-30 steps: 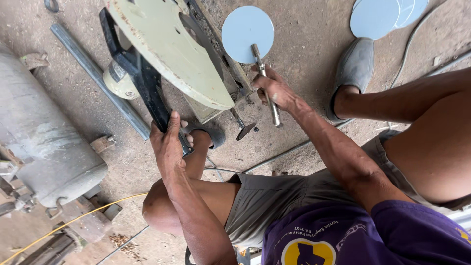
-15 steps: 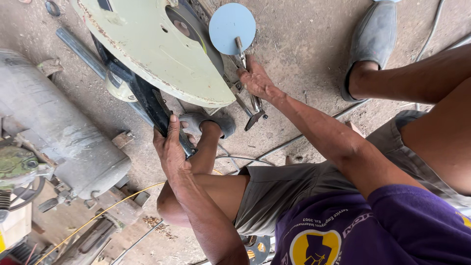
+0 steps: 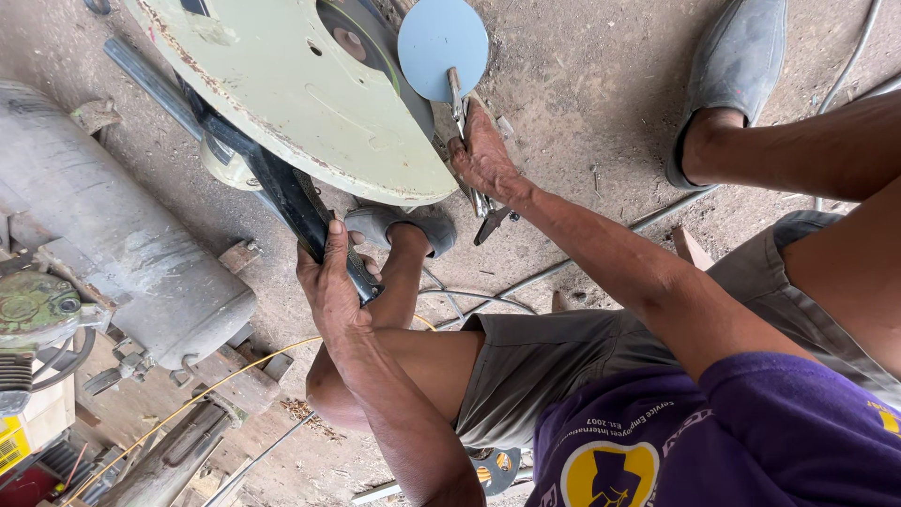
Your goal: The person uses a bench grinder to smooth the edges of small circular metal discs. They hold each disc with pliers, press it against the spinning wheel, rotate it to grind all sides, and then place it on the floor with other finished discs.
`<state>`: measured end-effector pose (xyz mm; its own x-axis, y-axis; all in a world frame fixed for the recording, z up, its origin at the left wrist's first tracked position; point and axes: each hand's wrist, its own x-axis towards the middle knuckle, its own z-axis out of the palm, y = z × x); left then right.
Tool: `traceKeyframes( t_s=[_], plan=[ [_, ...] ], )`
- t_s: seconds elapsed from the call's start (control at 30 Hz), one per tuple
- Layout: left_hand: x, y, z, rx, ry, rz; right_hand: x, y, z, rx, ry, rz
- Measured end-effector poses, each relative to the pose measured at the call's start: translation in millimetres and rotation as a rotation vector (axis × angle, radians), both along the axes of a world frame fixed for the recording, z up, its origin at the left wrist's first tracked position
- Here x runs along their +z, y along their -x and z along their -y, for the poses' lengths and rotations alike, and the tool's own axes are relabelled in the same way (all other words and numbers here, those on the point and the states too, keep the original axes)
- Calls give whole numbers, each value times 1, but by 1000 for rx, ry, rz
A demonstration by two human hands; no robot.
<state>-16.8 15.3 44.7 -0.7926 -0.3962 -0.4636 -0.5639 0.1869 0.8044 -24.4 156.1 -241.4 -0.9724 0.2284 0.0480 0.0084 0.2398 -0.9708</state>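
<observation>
I am looking down into a rough metal workshop. The bare concrete floor (image 3: 582, 56) is dusty, stained and strewn with grit. A chop saw with a chipped pale green blade guard (image 3: 291, 94) stands on it, and a grey steel cylinder (image 3: 103, 235) with welded brackets lies just beside it. Lengths of steel bar (image 3: 150, 80), offcuts, a yellow cable (image 3: 197, 399) and hoses trail across the ground. The work is done crouched on the floor.
</observation>
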Motion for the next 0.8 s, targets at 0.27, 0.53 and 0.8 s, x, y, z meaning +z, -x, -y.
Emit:
traceKeyframes(
  t_s=[0.27,0.53,0.8],
  plan=[
    [2,1,-2,9,10,1,-13,-5,14,-15,-31,-29],
    [2,1,-2,-10,28,6,-5,3,-40,364,74,744],
    [2,1,-1,-8,24,3,43,30,-118,669,-266,485]
  ],
)
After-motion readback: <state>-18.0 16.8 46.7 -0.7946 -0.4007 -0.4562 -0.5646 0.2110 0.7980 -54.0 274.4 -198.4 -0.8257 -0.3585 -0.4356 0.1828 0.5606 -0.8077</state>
